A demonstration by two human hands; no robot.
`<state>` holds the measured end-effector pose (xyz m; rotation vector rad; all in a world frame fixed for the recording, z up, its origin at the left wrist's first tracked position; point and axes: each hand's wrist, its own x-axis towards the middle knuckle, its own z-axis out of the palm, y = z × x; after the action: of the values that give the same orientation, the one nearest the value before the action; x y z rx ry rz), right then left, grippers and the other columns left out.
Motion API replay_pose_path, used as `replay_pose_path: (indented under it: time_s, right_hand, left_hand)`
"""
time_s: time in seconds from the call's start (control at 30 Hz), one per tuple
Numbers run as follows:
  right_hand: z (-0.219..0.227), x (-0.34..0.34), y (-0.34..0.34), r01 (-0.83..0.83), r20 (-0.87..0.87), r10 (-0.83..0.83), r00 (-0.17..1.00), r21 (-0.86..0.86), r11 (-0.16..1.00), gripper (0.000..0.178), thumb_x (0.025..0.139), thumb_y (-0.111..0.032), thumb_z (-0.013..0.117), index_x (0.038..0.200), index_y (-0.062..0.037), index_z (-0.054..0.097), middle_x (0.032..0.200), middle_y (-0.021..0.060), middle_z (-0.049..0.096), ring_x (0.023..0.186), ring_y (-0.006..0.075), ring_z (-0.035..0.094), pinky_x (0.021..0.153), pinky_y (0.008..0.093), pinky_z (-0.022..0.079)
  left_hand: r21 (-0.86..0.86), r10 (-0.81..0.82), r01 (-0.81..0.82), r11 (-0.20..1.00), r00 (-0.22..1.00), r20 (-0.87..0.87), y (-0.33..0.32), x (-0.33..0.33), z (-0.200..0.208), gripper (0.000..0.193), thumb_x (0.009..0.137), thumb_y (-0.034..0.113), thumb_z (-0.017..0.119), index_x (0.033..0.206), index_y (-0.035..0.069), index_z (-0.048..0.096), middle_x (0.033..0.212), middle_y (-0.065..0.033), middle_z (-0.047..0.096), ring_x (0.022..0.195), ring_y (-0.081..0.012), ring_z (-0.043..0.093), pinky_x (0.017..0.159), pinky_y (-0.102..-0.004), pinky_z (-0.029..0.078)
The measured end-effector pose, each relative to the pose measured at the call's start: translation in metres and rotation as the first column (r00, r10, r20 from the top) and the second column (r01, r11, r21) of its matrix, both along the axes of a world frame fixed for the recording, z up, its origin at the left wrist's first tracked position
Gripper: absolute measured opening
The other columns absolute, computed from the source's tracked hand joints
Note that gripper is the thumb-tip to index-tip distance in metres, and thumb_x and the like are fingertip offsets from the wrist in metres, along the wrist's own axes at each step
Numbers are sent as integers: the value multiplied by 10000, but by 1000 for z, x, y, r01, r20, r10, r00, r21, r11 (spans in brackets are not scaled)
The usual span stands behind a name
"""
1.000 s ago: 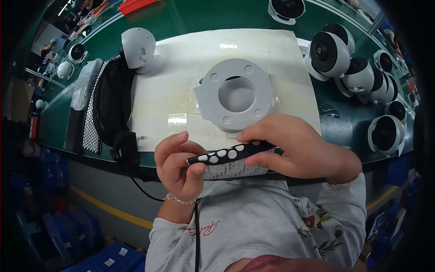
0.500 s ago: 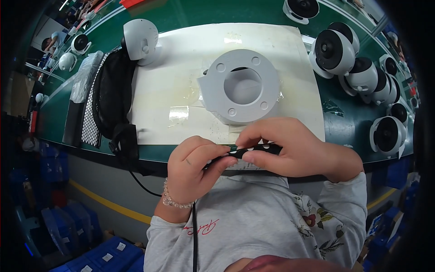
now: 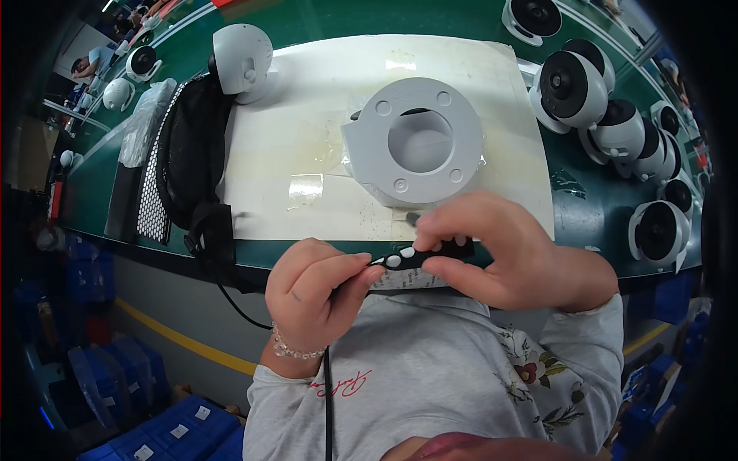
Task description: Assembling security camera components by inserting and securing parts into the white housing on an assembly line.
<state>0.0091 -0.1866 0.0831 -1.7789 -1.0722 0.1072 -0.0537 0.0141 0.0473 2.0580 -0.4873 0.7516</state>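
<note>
A narrow black strip with white round spots [image 3: 394,260] spans the gap between my hands, in front of the board's near edge. My left hand [image 3: 319,288] pinches its left end between thumb and forefinger. The strip's other end runs between the thumb and fingers of my right hand [image 3: 500,253], which is curled around it. At the tip of my right forefinger shows a small dark grey piece [image 3: 413,220]; whether it sticks to the finger cannot be made out. Beyond the hands, a light grey round fixture with a central hole [image 3: 467,146] sits on the white board [image 3: 269,184].
A white camera-like device [image 3: 244,60] stands at the board's far left, beside a black fabric bag [image 3: 192,154]. Several white devices with black round fronts [image 3: 573,86] crowd the right. A black cord [image 3: 328,399] hangs beside my left forearm. Blue bins [image 3: 173,430] stand below the table.
My hands have drawn slightly apart, exposing more of the spotted strip. The right forefinger has lifted, and the small dark piece now shows at its tip. The view has shifted slightly.
</note>
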Motion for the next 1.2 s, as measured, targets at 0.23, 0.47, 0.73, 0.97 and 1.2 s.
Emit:
replay_pose_path:
  time_s: [0.23,0.47,0.73,0.97,1.2]
  right_hand:
    - [-23,1,8,-30,598,-10,801,57,998,327,605,4,649,901,-61,527,832,87,572,753,242,582,618,334,428]
    - [-27,10,7,-166,346,56,936,297,940,481,691,107,543,1114,-65,394,882,107,522,779,254,564,652,341,451]
    - [-19,11,2,-125,114,108,988,164,978,641,681,89,617,1211,-88,302,976,133,441,838,235,548,771,343,461]
    - [-19,11,7,-57,204,23,979,165,985,550,663,83,610,1164,-43,425,1040,106,495,835,231,521,764,316,418]
    - [-24,13,11,-66,402,-23,915,207,976,617,650,150,594,1152,-102,337,1055,151,371,796,214,576,666,294,497]
  left_hand:
    - [-41,40,-42,998,998,-38,2,1,-3,206,609,-19,722,753,11,578,595,-44,519,480,-122,472,422,-221,351]
    - [-88,61,-62,994,998,-15,8,-1,-4,192,620,-24,713,751,8,577,597,-48,519,484,-116,469,426,-212,346]
    - [-92,78,-74,993,996,33,13,-1,-4,184,627,-3,716,746,6,575,588,-42,504,469,-119,452,420,-223,335]
    - [-132,26,-26,991,1000,0,13,0,-8,176,632,-1,712,742,6,576,584,-48,513,476,-118,461,423,-219,338]
    - [-259,-32,-11,966,986,-165,16,0,-11,136,647,-6,693,719,5,578,588,-46,533,480,-109,460,442,-219,344]
